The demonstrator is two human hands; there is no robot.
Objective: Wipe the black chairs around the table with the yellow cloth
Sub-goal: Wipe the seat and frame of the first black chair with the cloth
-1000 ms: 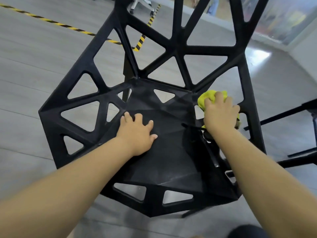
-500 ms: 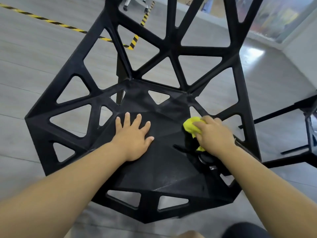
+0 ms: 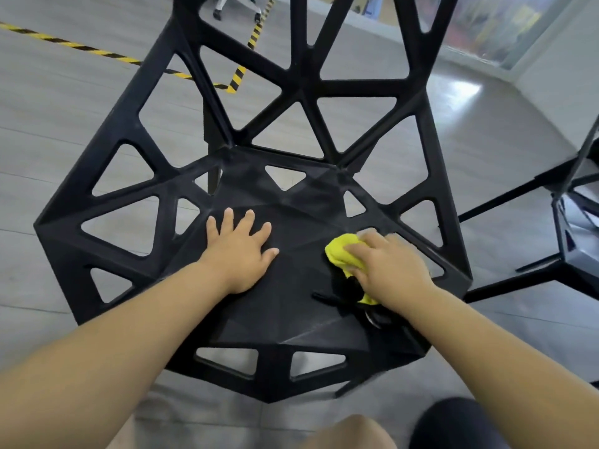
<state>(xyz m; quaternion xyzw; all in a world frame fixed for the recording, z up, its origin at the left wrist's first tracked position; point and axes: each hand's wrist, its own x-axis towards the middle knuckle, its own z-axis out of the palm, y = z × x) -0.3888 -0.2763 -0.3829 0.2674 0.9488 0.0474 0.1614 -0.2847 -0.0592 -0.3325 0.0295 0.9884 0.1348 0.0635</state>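
Observation:
A black chair [image 3: 278, 312] with triangular cut-outs fills the view, its seat below me and its back rising at the top. My left hand [image 3: 241, 251] lies flat on the left part of the seat, fingers spread. My right hand [image 3: 389, 267] grips the bunched yellow cloth [image 3: 338, 254] and presses it on the right side of the seat, near the right armrest. Most of the cloth is hidden under the hand.
A second black chair [image 3: 573, 228] stands at the right edge, partly cut off. Yellow-and-black floor tape [image 3: 240, 76] runs across the grey floor behind the chair. Glass panels and a white wall lie at the top right. My knees show at the bottom edge.
My right hand has dragged the cloth from the back right corner of the seat toward me and the seat's middle. My left hand has stayed flat in place.

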